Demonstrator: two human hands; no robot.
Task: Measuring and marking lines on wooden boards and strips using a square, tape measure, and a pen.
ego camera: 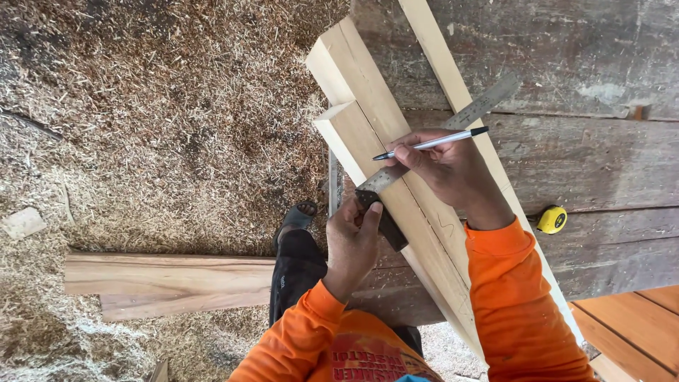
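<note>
**Head view: marking a line across a wood bar**

Head camera looks down at two hands in orange sleeves. The right hand [453, 170] is closed on a pen [431, 143], gripping it between the fingers with the tip pointing left, close to the metal blade of a square [453, 126]. The left hand [351, 237] is curled around the dark handle of the square, with the thumb pressed on it, so the tool sits tight against the side of the wood.

The square lies across the pale wood bars [382, 170], which rest slanted on a worn grey workbench [594, 163]. Two or three bars lie side by side, touching. A small pen mark shows on the wood near the right wrist.

This looks like the step of drawing a straight line across the wood. I judge the next move needs the left hand to hold the square very still, while the pen tip goes down beside the blade's edge and runs along it.

A yellow tape measure [552, 219] sits on the bench, near the right arm. Two flat planks [170, 283] lie on the floor, which is covered in wood shavings [163, 120]. A foot in a sandal [297, 216] stands below the bench.

No box, bin or other holder can be seen.
</note>
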